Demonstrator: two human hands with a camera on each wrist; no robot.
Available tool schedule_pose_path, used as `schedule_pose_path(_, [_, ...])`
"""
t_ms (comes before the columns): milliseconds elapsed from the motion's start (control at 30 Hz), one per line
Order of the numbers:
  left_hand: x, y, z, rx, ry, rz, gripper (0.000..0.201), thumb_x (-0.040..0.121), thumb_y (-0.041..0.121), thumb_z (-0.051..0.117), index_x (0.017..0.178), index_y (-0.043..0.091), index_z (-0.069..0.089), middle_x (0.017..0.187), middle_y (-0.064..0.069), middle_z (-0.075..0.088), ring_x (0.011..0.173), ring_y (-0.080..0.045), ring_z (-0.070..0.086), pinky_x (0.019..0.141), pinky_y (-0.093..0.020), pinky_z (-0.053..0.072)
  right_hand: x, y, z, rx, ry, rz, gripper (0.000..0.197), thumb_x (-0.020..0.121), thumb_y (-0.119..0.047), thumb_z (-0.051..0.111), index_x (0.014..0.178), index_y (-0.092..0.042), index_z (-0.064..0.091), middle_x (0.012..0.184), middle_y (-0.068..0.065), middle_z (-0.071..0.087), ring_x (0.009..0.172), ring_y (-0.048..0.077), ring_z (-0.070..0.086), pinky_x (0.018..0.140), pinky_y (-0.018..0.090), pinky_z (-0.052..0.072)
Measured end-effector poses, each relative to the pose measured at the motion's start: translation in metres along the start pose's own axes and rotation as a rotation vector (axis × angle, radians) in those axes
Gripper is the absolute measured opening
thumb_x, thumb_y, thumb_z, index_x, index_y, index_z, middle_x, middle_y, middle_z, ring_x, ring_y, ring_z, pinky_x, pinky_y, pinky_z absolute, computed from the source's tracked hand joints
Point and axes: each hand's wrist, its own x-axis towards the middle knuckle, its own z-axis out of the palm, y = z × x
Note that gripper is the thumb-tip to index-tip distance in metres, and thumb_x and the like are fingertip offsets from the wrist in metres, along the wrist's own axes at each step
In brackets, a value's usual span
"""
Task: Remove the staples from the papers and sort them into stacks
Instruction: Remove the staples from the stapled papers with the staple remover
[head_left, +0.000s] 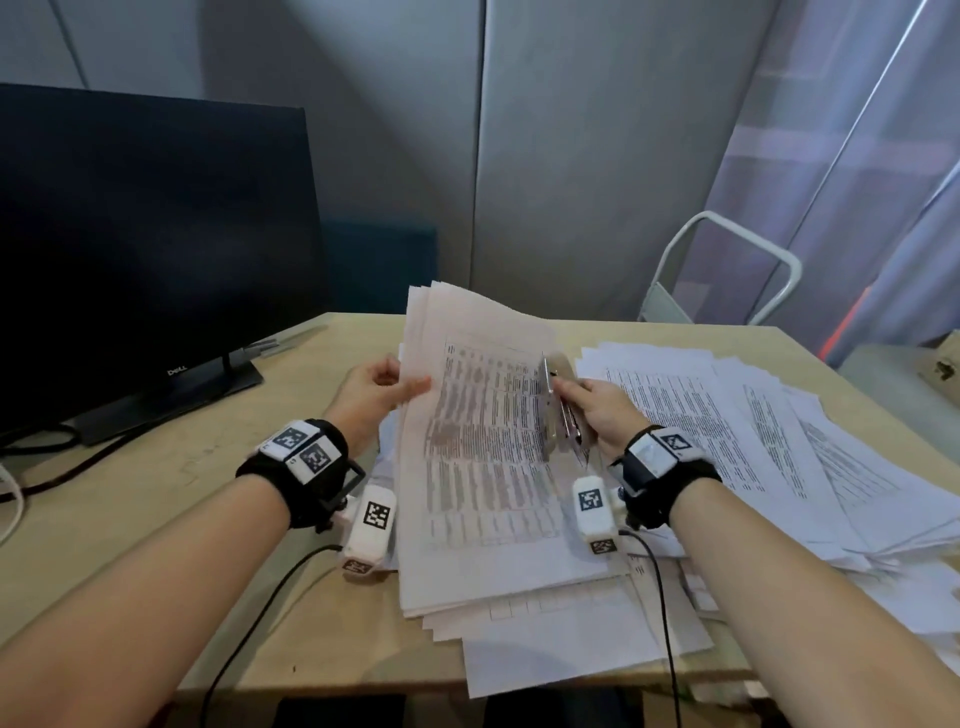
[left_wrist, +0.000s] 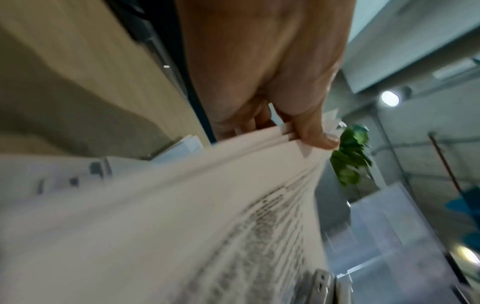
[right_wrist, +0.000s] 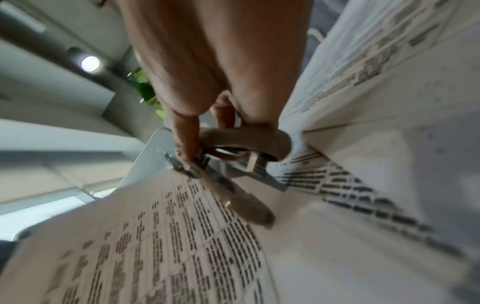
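Overhead, a wooden desk (head_left: 156, 499) before grey panels carries a monitor (head_left: 150, 244) and loose papers (head_left: 727, 415). Left hand (head_left: 371, 400) pinches a raised sheaf (head_left: 483, 447); right hand (head_left: 602, 410) grips a remover (head_left: 558, 410) at its edge, any staple blurred.

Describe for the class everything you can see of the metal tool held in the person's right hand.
The staple remover looks like silvery metal with a beige, plastic-looking curved grip, best seen in the right wrist view. It is long and narrow, with hinged metal parts under the grip. The right hand grips it, thumb and fingers curled round it. It lies along the right edge of the lifted bundle of printed papers, touching the top sheet. Its tip points away from the person. Blur hides any staple.
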Motion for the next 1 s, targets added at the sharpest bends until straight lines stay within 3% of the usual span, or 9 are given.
schedule_pose_path(67, [0.002,-0.004,-0.004,-0.137,0.042,-0.03,0.025,0.095,0.015,0.057,0.071,0.016,0.048,0.084,-0.009,0.066,0.073,-0.021,0.063,0.065,-0.033,0.054,-0.001,0.003,0.003,-0.011,0.021,-0.045,0.008,0.092,-0.018,0.065,0.093,-0.01,0.065,0.088,0.011,0.07,0.071,0.02,0.065,0.076,0.042,0.055])
schedule_pose_path(133, [0.003,-0.009,-0.008,-0.212,0.129,-0.038,0.024,0.099,0.022,0.051,0.076,0.017,0.049,0.078,-0.006,0.066,0.066,-0.019,0.063,0.061,-0.033,0.055,-0.002,0.003,0.002,0.001,0.07,-0.085,0.011,0.092,-0.016,0.066,0.099,-0.008,0.066,0.081,0.006,0.07,0.061,0.011,0.065,0.058,0.028,0.055])
schedule_pose_path(267, [0.008,-0.014,-0.024,-0.162,0.314,0.021,0.021,0.104,0.022,0.041,0.084,0.022,0.049,0.095,-0.013,0.063,0.078,-0.025,0.062,0.072,-0.043,0.054,-0.002,0.005,-0.016,0.013,0.203,-0.08,0.019,0.094,-0.018,0.064,0.107,-0.005,0.064,0.071,0.003,0.067,0.05,0.01,0.059,0.048,0.026,0.048])
schedule_pose_path(367, [0.007,-0.014,-0.026,-0.078,0.275,0.034,0.019,0.105,0.019,0.035,0.093,0.025,0.048,0.102,-0.012,0.064,0.082,-0.024,0.063,0.073,-0.043,0.054,-0.002,0.006,-0.031,0.064,0.17,-0.034,0.031,0.084,-0.036,0.072,0.102,-0.01,0.068,0.09,0.014,0.072,0.075,0.026,0.065,0.07,0.043,0.054])
schedule_pose_path(600, [0.012,-0.008,0.005,-0.086,0.112,-0.05,0.026,0.1,0.024,0.045,0.075,0.019,0.043,0.062,-0.003,0.053,0.049,-0.015,0.049,0.048,-0.026,0.043,-0.017,-0.011,0.007,0.226,-0.072,-0.05,0.022,0.09,-0.024,0.063,0.107,-0.01,0.063,0.084,0.008,0.068,0.068,0.023,0.059,0.057,0.031,0.045])
schedule_pose_path(700, [0.029,0.0,0.009,-0.155,0.111,-0.17,0.027,0.097,0.026,0.042,0.072,0.018,0.047,0.069,-0.005,0.049,0.061,-0.021,0.047,0.06,-0.033,0.042,-0.013,-0.033,0.025,0.173,-0.021,-0.078,0.01,0.096,-0.019,0.058,0.1,-0.01,0.062,0.075,0.007,0.064,0.055,0.019,0.056,0.042,0.024,0.043])
schedule_pose_path(800, [0.054,-0.009,0.007,-0.004,0.193,-0.29,0.024,0.091,0.028,0.044,0.07,0.018,0.051,0.069,-0.008,0.052,0.065,-0.024,0.049,0.066,-0.036,0.041,0.005,-0.059,0.022,0.145,0.163,-0.084,0.015,0.093,-0.016,0.064,0.081,-0.008,0.06,0.067,0.007,0.058,0.047,0.016,0.052,0.04,0.024,0.042])
schedule_pose_path(900, [0.046,0.001,0.03,0.135,0.125,-0.374,0.027,0.094,0.028,0.053,0.074,0.011,0.05,0.068,-0.01,0.049,0.051,-0.019,0.051,0.049,-0.019,0.041,0.026,-0.08,-0.013,0.072,0.329,-0.007,0.021,0.086,-0.018,0.074,0.075,-0.005,0.061,0.061,0.005,0.062,0.056,0.017,0.058,0.054,0.031,0.048])
schedule_pose_path(1000, [0.039,-0.013,0.046,0.64,0.036,-0.396,0.042,0.089,0.04,0.065,0.102,0.003,0.05,0.084,-0.012,0.057,0.066,-0.024,0.056,0.053,-0.024,0.045,0.025,-0.084,-0.061,-0.331,0.38,0.055,0.029,0.087,-0.023,0.072,0.078,0.002,0.061,0.066,0.013,0.065,0.06,0.024,0.06,0.05,0.022,0.046])
